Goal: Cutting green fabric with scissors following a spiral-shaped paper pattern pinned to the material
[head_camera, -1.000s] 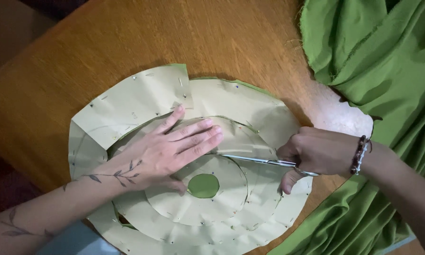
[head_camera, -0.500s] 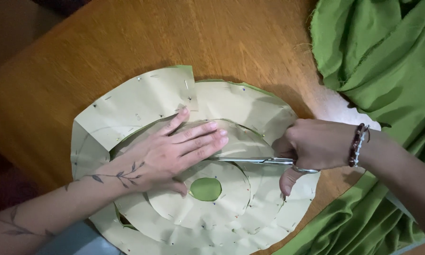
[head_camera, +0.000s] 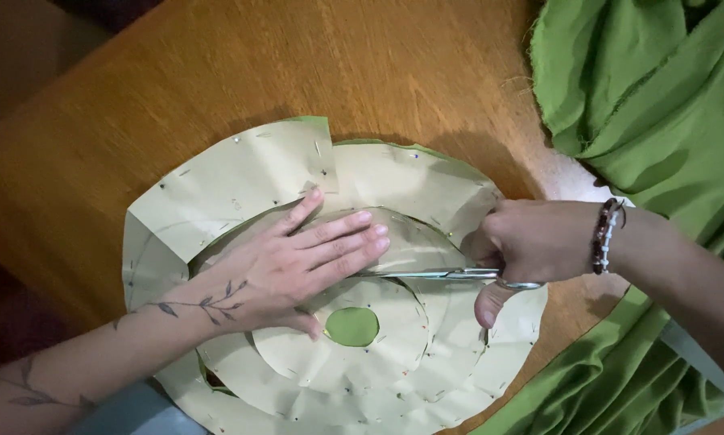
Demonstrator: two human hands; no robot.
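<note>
Cutting the pinned pattern, partway across.
On the wooden table [head_camera: 217, 72], paper pattern rings [head_camera: 241, 173] stay pinned over green fabric [head_camera: 660, 105]; my left hand [head_camera: 297, 266] presses flat and open, my right hand [head_camera: 531, 242] grips scissors [head_camera: 434, 275] mid-cut toward centre.

A warm brown wooden table [head_camera: 217, 89] with visible grain fills most of the frame. Dim, dark floor shows along the left edge and in the upper left corner. Soft light falls from above.
</note>
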